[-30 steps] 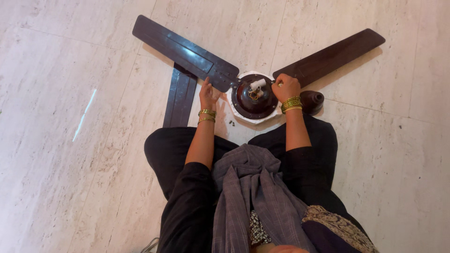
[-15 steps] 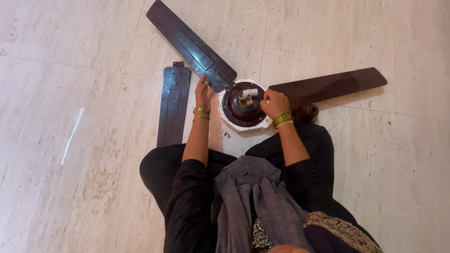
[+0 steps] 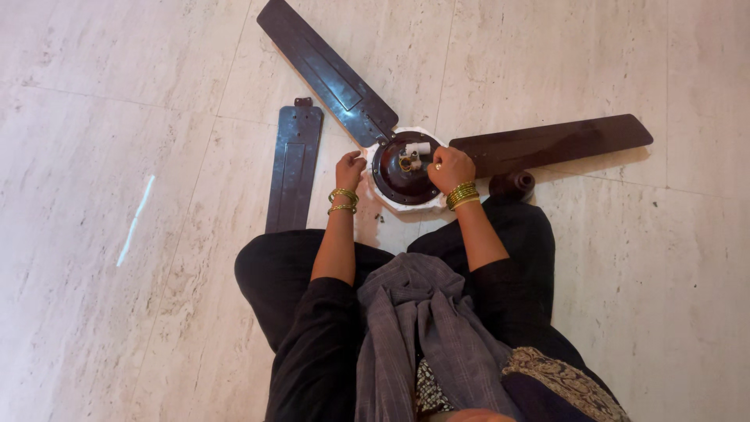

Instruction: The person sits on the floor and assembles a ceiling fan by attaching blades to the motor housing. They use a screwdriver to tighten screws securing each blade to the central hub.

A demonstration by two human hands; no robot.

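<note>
Brown fan motor (image 3: 402,168), hands (image 3: 349,169) curled at rim

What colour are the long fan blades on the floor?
The fan blades are dark brown, almost black, and a bit shiny. The head view shows them best.

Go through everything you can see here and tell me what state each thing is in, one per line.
Fan motor hub: lying on the floor, wiring end up.
Upper-left blade: joined to the hub.
Right blade: joined to the hub.
Loose blade: detached, flat on the floor.
Dark cup-shaped cover: off the fan, on the floor.
Left hand: at the hub's rim.
Right hand: resting on the hub.
</note>
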